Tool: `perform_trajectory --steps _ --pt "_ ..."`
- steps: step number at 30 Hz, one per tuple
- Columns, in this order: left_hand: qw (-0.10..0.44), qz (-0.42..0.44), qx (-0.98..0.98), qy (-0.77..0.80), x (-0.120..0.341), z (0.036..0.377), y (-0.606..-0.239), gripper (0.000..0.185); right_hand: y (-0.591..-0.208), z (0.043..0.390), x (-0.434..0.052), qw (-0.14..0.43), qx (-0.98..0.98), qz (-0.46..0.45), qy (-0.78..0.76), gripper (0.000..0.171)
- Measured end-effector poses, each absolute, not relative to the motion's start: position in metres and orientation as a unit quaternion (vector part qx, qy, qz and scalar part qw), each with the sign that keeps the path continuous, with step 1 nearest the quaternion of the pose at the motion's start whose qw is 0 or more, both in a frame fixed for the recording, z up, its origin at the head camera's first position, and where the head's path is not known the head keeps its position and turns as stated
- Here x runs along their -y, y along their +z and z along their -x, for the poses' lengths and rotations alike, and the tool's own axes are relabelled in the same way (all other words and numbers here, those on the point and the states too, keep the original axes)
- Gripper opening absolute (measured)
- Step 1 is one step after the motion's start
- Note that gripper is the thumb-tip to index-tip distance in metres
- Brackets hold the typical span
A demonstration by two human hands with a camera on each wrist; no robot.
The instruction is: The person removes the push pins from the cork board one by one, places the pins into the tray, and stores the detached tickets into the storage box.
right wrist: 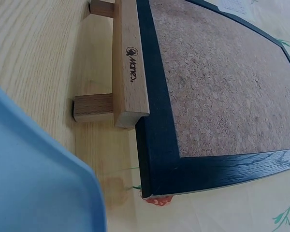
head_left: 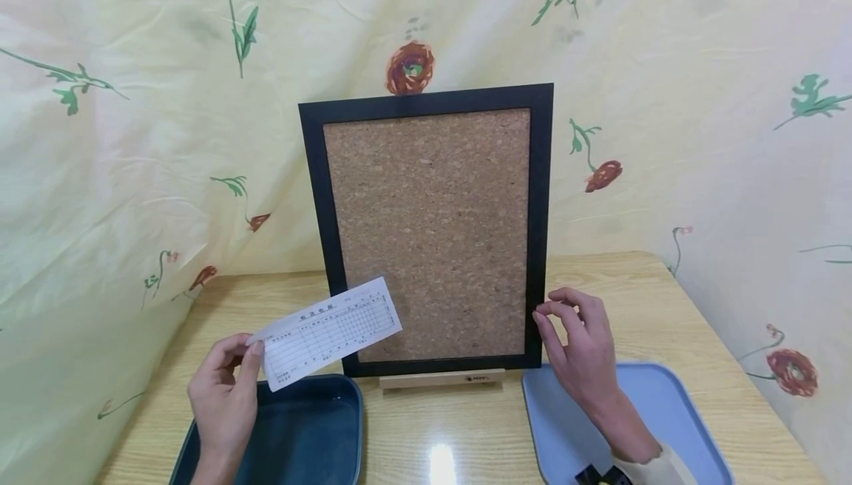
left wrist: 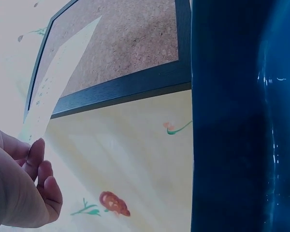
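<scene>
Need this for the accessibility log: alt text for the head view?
A left hand pinches a printed paper slip before a black-framed cork board on a wooden stand. The right hand touches the frame's right edge, between two blue trays.

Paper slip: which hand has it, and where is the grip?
The left hand pinches the paper slip at its lower-left end. The right hand holds nothing, fingertips at the cork board frame's right edge.

Both hands are bare, with no rings or gloves. The right hand (head_left: pixel 582 348) has a cream sleeve at the wrist with a small black strap. The left hand (head_left: pixel 222 396) shows no sleeve.
</scene>
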State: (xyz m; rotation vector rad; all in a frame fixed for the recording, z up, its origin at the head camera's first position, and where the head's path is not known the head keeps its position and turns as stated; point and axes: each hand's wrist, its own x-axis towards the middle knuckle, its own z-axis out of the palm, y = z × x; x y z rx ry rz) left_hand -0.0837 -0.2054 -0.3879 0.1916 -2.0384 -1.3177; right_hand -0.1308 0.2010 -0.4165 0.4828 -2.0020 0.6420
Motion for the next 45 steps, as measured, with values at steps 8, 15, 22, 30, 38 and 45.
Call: perform_trajectory --steps 8,15,22,30,38,45 --pt "0.34 -0.092 0.788 -0.504 0.207 0.077 -0.388 0.01 -0.42 0.127 -0.204 0.471 0.82 -0.194 0.26 0.045" --pt "0.326 -0.111 0.802 -0.488 0.208 0.071 -0.389 0.012 -0.424 0.124 -0.207 0.468 0.825 -0.187 0.257 0.048" --pt "0.311 -0.132 0.811 -0.478 0.21 0.065 -0.393 0.013 -0.428 0.122 -0.209 0.471 0.822 -0.191 0.258 0.045" --pt "0.314 -0.106 0.811 -0.483 0.248 0.077 -0.455 0.017 -0.431 0.119 -0.213 0.473 0.822 -0.186 0.256 0.046" --pt "0.297 -0.143 0.818 -0.472 0.24 0.068 -0.439 0.02 -0.433 0.117 -0.218 0.472 0.825 -0.182 0.253 0.047" --pt "0.306 -0.141 0.823 -0.458 0.254 0.069 -0.46 0.016 -0.436 0.113 -0.225 0.469 0.828 -0.178 0.251 0.051"
